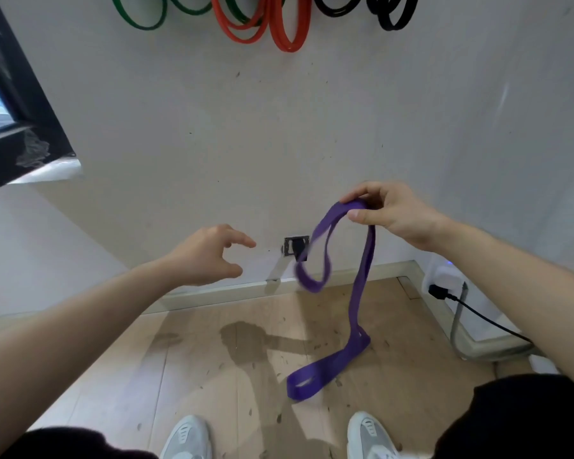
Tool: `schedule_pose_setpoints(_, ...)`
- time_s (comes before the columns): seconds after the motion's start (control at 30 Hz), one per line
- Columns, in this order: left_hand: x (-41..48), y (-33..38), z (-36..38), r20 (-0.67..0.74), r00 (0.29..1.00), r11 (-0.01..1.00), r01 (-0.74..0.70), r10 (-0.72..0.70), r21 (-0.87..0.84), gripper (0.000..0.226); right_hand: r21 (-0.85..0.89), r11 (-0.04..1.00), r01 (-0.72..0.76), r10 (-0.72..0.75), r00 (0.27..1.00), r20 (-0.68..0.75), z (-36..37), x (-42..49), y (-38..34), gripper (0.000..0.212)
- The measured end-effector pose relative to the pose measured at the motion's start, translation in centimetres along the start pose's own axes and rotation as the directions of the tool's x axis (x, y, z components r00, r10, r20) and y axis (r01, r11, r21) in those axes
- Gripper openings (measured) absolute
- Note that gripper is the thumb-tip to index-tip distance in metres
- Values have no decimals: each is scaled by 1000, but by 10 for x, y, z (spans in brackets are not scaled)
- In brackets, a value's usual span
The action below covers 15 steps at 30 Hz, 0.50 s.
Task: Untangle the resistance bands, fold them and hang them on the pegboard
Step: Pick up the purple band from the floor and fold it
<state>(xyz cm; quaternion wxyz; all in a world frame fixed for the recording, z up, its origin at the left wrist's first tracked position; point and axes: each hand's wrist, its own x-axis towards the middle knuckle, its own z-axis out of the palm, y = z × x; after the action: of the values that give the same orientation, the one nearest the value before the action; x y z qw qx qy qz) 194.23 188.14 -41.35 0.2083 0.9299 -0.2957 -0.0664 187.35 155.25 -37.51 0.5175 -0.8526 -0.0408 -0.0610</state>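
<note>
My right hand (390,213) pinches the top of a purple resistance band (362,276) at about waist height. One short loop of the band swings free below the hand, blurred; the longer part drops to the wooden floor and lies there in a flat loop. My left hand (209,256) hovers to the left of the band with its fingers spread, touching nothing. High on the white wall hang green bands (140,18), red bands (279,28) and black bands (388,14); their hooks are cut off by the top edge.
A wall socket (295,248) sits low on the wall behind the band. A black plug and cable (458,299) run along the right wall. A dark window frame (14,104) juts in at the left. My two white shoes (368,435) stand on the floor.
</note>
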Motion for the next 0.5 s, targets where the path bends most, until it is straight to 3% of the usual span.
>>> schedule_pose_setpoints(0.13,-1,18,1,-79,995,994,-67,60,-86,50,-144,990,7,19,984,177,13,-5,-8,20)
schedule_pose_setpoints(0.27,-2,41,6,-161,978,971,-161,134,-174,68,-134,991,27,3,975,223,19,-8,-13,24)
schedule_pose_setpoints(0.4,-1,56,12,-94,981,954,-190,172,-232,84,-107,992,73,-41,960,278,30,-11,-21,28)
schedule_pose_setpoints(0.5,-1,61,16,-56,980,951,-198,190,-239,76,-41,996,76,-60,952,300,41,-12,-27,31)
